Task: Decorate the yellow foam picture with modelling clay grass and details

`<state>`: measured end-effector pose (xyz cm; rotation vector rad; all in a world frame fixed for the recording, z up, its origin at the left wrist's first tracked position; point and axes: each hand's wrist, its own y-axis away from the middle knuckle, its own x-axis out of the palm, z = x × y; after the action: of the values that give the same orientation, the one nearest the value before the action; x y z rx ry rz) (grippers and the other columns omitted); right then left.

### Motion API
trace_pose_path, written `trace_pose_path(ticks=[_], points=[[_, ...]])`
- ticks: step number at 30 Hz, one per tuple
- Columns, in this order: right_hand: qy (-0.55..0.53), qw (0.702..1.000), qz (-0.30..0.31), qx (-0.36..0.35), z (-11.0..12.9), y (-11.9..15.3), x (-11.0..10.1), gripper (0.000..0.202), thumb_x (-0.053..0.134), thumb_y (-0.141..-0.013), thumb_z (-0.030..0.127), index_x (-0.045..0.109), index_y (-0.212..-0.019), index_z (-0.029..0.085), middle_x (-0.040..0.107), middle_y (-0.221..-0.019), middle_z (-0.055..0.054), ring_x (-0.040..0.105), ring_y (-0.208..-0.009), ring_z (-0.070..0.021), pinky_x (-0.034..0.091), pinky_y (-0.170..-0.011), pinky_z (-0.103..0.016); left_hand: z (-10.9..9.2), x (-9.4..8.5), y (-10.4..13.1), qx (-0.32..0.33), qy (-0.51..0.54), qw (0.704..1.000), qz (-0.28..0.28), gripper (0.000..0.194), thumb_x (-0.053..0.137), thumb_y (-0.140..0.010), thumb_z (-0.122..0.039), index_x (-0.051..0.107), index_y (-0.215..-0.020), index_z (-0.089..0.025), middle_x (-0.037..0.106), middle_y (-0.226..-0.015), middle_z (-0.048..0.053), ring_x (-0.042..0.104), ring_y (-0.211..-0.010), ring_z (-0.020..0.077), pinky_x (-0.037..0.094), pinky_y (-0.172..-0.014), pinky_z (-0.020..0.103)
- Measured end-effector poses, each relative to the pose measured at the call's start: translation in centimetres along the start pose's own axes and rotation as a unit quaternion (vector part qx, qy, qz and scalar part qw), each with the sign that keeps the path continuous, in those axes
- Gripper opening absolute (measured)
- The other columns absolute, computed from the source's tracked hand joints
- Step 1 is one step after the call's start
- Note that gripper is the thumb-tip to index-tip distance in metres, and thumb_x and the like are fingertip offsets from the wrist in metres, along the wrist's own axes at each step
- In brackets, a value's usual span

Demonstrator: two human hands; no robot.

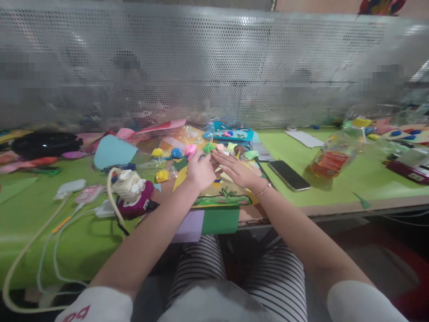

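Note:
My left hand (201, 172) and my right hand (238, 171) meet over a decorated picture sheet (231, 200) with a green drawn plant. The right hand's fingers lie straight, reaching across the left fingertips. On the left hand the thumb points up and the other fingers are partly hidden; whatever may lie between the palms does not show. Just beyond the hands sit lumps of soft coloured clay: pink (191, 149), green (208, 148), blue (176, 153) and pale green (251, 154). Yellow clay (162, 175) rests left of my left hand.
A phone (288, 175) and a bottle of orange liquid (330, 161) stand right. On the left are a purple power strip (137, 203), white cables (55, 241) and a black object (47, 144). A perforated metal screen (208, 67) closes the table's back. Coloured paper (219, 220) overhangs the front edge.

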<state>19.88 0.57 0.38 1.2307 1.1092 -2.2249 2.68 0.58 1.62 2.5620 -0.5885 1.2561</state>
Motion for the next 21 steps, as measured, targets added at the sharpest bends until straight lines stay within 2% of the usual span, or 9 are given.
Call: trace_pose_path(ticks=[3, 6, 9, 12, 17, 19, 21], points=[[-0.045, 0.999, -0.027, 0.001, -0.7, 0.2, 0.1, 0.065, 0.016, -0.097, 0.056, 0.029, -0.149, 0.019, 0.030, -0.154, -0.007, 0.019, -0.145, -0.0215, 0.013, -0.119, -0.048, 0.0, -0.4, -0.2, -0.004, 0.004, 1.000, 0.008, 0.052, 0.027, -0.092, -0.052, 0.061, -0.102, -0.015, 0.068, -0.089, 0.009, 0.063, -0.088, 0.0220, 0.047, -0.088, 0.042], [-0.155, 0.986, -0.060, 0.007, -1.1, 0.3, 0.3, 0.065, 0.013, -0.097, 0.056, 0.020, -0.151, 0.022, 0.030, -0.154, -0.005, 0.023, -0.144, -0.0188, 0.017, -0.119, -0.044, 0.0, -0.7, -0.5, -0.008, 0.007, 1.000, 0.011, 0.060, 0.026, -0.090, -0.058, 0.060, -0.110, -0.013, 0.068, -0.098, 0.012, 0.062, -0.101, 0.0273, 0.043, -0.094, 0.049], [-0.248, 0.964, -0.091, 0.026, -1.2, 0.4, 0.8, 0.067, 0.006, -0.096, 0.058, 0.013, -0.152, 0.022, 0.035, -0.152, -0.007, 0.028, -0.142, -0.0181, 0.018, -0.118, -0.045, 0.0, -0.9, -0.7, -0.008, 0.014, 1.000, 0.010, 0.068, 0.024, -0.090, -0.061, 0.058, -0.117, -0.009, 0.068, -0.102, 0.016, 0.059, -0.110, 0.0300, 0.041, -0.098, 0.050], [-0.280, 0.953, -0.110, 0.021, -1.4, 0.3, 1.2, 0.068, 0.007, -0.095, 0.061, 0.015, -0.152, 0.025, 0.035, -0.152, -0.006, 0.031, -0.141, -0.0191, 0.018, -0.118, -0.046, 0.0, -1.1, -0.8, -0.010, 0.020, 1.000, 0.010, 0.066, 0.024, -0.091, -0.058, 0.057, -0.119, -0.008, 0.068, -0.105, 0.017, 0.059, -0.110, 0.0302, 0.041, -0.099, 0.050], [-0.173, 0.973, -0.141, 0.052, -1.7, 0.2, 0.9, 0.065, 0.011, -0.096, 0.059, 0.028, -0.149, 0.026, 0.031, -0.154, -0.002, 0.022, -0.144, -0.0193, 0.016, -0.119, -0.045, 0.3, -1.2, -0.9, -0.028, 0.020, 0.999, 0.012, 0.060, 0.027, -0.092, -0.055, 0.058, -0.116, -0.011, 0.069, -0.101, 0.016, 0.063, -0.102, 0.0286, 0.044, -0.094, 0.047], [-0.106, 0.986, -0.121, 0.052, -1.7, 0.2, 0.8, 0.064, 0.013, -0.096, 0.057, 0.030, -0.148, 0.024, 0.027, -0.155, -0.003, 0.018, -0.145, -0.0200, 0.015, -0.119, -0.047, 0.5, -1.2, -0.8, -0.041, 0.020, 0.999, 0.012, 0.063, 0.025, -0.092, -0.057, 0.058, -0.116, -0.009, 0.069, -0.095, 0.016, 0.064, -0.097, 0.0285, 0.045, -0.091, 0.046], [-0.039, 0.996, -0.077, 0.038, -1.6, 0.2, 0.7, 0.064, 0.013, -0.097, 0.055, 0.029, -0.149, 0.021, 0.025, -0.156, -0.004, 0.016, -0.146, -0.0211, 0.014, -0.118, -0.050, 0.7, -1.1, -0.8, -0.049, 0.023, 0.998, 0.014, 0.066, 0.023, -0.092, -0.059, 0.058, -0.115, -0.008, 0.069, -0.089, 0.015, 0.064, -0.090, 0.0276, 0.047, -0.087, 0.045]])
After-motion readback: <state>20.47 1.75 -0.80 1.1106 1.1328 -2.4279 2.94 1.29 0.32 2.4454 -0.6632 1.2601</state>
